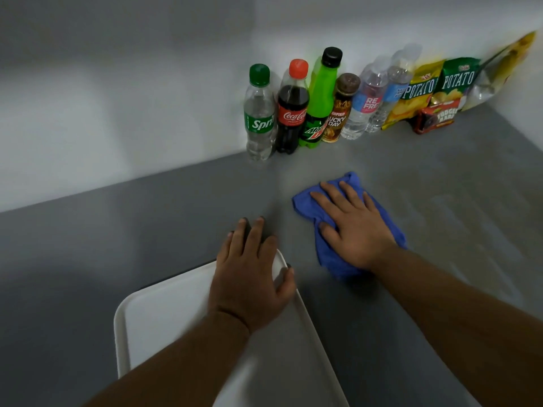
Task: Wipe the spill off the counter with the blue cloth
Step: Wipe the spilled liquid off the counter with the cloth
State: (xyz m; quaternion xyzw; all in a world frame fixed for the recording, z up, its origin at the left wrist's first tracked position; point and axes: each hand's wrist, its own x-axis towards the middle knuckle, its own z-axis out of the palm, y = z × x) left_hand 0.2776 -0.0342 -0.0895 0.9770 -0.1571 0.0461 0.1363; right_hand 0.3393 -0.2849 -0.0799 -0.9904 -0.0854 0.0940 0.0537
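The blue cloth (326, 254) lies crumpled on the grey counter (147, 230), right of centre. My right hand (352, 224) presses flat on top of it, fingers spread and pointing toward the far left. My left hand (252, 274) rests palm down on the far right corner of a white tray (152, 318), fingers extending onto the counter. No spill is visible on the counter around the cloth; whatever lies under the cloth is hidden.
Along the back wall stands a row of bottles: Sprite (258, 113), Coca-Cola (292, 107), Mountain Dew (318, 98), a brown coffee drink (339, 110) and two water bottles (370, 98). Potato chip bags (435, 86) and a red snack pack (437, 118) lean at the back right.
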